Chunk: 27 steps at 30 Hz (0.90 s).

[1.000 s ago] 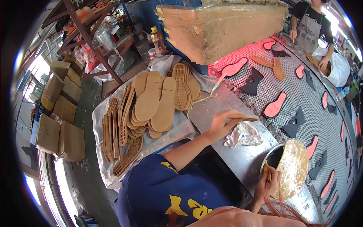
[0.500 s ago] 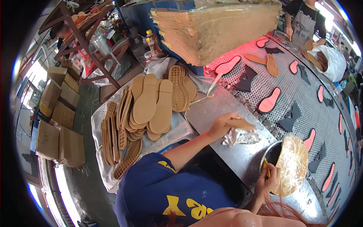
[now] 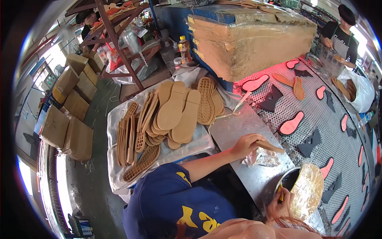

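Observation:
My left hand (image 3: 246, 145) grips a tan shoe sole (image 3: 271, 147) by one end. It holds the sole almost edge-on above a crumpled clear plastic wrap (image 3: 262, 157) on the metal worktop. My right hand (image 3: 281, 204) is closed round a yellow-handled tool (image 3: 281, 192). The tool's working end is hidden in a round metal pot (image 3: 284, 174) with a dark inside. A tan, plastic-wrapped board (image 3: 307, 192) covers the pot's right part. Left of my arm, a pile of tan soles (image 3: 186, 115) lies on a plastic-covered surface.
A mesh conveyor (image 3: 298, 149) carries pink-topped soles (image 3: 291, 123) and black cut pieces (image 3: 310, 143). A large taped box (image 3: 254, 47) stands at its far end. Across the belt, another person (image 3: 338, 40) handles soles beside a white sack (image 3: 360, 91). Cartons (image 3: 77, 135) line the left floor.
The whole view has shifted, so the scene sits farther right. The sole in my left hand has tilted and shows more of its edge. My right hand stays at the pot.

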Each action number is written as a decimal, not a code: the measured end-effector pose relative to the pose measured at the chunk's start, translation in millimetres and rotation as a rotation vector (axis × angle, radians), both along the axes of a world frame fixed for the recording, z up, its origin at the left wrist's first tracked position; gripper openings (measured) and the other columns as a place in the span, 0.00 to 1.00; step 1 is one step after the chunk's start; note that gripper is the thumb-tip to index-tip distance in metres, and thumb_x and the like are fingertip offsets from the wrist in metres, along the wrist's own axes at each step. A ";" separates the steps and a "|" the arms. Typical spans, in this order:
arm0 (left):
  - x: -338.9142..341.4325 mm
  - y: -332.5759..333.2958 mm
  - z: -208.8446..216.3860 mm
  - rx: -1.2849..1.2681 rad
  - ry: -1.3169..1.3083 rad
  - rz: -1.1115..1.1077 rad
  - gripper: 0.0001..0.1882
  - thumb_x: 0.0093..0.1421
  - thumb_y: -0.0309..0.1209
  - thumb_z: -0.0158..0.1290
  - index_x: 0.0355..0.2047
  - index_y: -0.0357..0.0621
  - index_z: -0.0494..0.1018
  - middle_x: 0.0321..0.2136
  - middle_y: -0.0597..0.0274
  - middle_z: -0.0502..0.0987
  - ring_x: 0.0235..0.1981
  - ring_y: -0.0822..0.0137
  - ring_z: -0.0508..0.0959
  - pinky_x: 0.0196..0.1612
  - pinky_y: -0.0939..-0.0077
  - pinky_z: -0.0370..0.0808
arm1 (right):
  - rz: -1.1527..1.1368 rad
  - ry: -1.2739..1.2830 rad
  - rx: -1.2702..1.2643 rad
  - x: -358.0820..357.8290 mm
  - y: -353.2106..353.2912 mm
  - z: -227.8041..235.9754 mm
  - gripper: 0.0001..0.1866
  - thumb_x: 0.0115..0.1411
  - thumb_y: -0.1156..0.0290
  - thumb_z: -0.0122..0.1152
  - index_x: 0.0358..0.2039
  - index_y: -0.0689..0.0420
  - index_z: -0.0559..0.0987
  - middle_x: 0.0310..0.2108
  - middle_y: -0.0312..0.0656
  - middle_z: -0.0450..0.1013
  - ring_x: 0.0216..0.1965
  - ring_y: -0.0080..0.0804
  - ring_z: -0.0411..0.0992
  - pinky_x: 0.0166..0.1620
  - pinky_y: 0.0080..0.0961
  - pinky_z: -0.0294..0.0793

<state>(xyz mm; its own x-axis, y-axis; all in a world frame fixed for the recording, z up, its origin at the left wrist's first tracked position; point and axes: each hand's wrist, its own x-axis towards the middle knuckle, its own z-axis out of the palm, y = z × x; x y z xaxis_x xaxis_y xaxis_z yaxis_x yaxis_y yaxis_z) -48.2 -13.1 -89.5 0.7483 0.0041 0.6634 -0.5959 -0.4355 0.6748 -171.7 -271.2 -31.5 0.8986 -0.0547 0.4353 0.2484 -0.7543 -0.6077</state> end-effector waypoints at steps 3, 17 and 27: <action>-0.5 -1.4 4.9 -0.036 0.061 -0.018 0.17 0.47 0.16 0.55 0.39 0.40 0.73 0.38 0.56 0.78 0.40 0.55 0.78 0.42 0.66 0.74 | 0.071 -0.045 0.001 2.7 -9.1 -7.1 0.07 0.54 0.82 0.55 0.34 0.61 0.76 0.28 0.47 0.67 0.31 0.46 0.67 0.35 0.36 0.67; -2.6 -1.4 -3.1 -0.002 0.015 0.059 0.10 0.58 0.22 0.54 0.42 0.40 0.73 0.35 0.55 0.76 0.34 0.57 0.78 0.36 0.68 0.74 | -0.014 -0.058 0.019 -3.6 -18.9 -24.7 0.10 0.53 0.85 0.57 0.36 0.62 0.77 0.29 0.47 0.66 0.30 0.42 0.69 0.33 0.32 0.69; -36.7 -12.2 29.4 -0.737 0.402 -0.405 0.24 0.70 0.31 0.36 0.64 0.38 0.50 0.51 0.56 0.70 0.51 0.70 0.70 0.55 0.73 0.65 | -0.054 -0.117 0.110 -5.6 -24.0 -32.0 0.11 0.53 0.83 0.58 0.38 0.61 0.78 0.32 0.47 0.68 0.33 0.41 0.70 0.36 0.32 0.71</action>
<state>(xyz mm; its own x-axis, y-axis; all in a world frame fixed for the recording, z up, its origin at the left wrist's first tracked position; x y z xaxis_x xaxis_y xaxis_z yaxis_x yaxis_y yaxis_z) -84.8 -25.3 -60.1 0.9576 0.0098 0.2879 -0.2704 0.3751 0.8867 -177.3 -295.3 -63.5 0.8367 -0.1549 0.5253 0.2828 -0.6991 -0.6567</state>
